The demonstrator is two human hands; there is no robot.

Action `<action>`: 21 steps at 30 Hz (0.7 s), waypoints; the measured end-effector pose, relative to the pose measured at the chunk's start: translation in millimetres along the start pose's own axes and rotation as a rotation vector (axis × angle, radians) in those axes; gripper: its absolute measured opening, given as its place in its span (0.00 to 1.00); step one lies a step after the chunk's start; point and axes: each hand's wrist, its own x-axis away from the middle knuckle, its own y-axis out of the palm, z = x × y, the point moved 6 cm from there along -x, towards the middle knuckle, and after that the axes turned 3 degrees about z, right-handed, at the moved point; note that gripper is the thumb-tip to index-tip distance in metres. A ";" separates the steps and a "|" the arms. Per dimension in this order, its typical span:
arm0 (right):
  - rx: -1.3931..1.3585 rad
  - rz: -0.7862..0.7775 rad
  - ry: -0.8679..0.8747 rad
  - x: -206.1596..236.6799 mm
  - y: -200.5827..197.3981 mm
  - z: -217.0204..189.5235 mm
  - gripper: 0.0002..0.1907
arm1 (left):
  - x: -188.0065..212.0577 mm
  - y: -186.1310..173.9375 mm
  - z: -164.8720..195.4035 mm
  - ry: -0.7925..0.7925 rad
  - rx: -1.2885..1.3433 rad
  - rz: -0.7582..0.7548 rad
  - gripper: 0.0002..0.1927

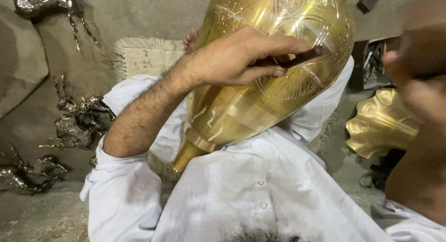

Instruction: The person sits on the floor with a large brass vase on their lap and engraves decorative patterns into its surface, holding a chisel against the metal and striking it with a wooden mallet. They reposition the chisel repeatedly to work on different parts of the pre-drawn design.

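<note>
Across my lap lies a large brass vase [260, 84], tilted with its narrow neck pointing down toward my left side and its broad engraved belly rising to the top of the view. My left hand [237, 58] rests on that belly, fingers closed around a dark chisel-like engraving tool [297, 59] whose tip touches the metal among the cut lines. My left forearm crosses in front of the vase's lower half and hides part of its shoulder.

My right hand [416, 56] is raised at the right edge, very close to the camera and badly blurred. I cannot tell whether its fingers are open or shut, or whether anything is in them. That blurred hand and arm block much of the right side, covering part of a scalloped brass piece [378, 125] that sits just beside my right knee.

Beyond the vase a fringed woven mat [144, 58] lies on the floor, with my bare toes [190, 39] showing at its edge. Dark metal horse figurines [76, 121] lie well apart on the grey floor to my left, another [28, 172] nearer the corner, and one [42, 2] at the top. A box of tools [374, 60] stands behind the vase on the right.
</note>
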 end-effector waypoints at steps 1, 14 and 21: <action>-0.001 -0.009 -0.010 -5.7 -0.6 0.9 0.17 | 4.0 0.5 1.3 -0.015 -0.017 0.026 0.29; -0.103 -0.155 -0.022 -57.2 3.1 8.2 0.21 | 46.3 13.4 -10.3 -0.336 0.153 0.353 0.25; 0.111 0.014 -0.186 -9.8 -6.9 -16.7 0.28 | 48.6 16.2 -1.8 -0.388 0.316 0.457 0.24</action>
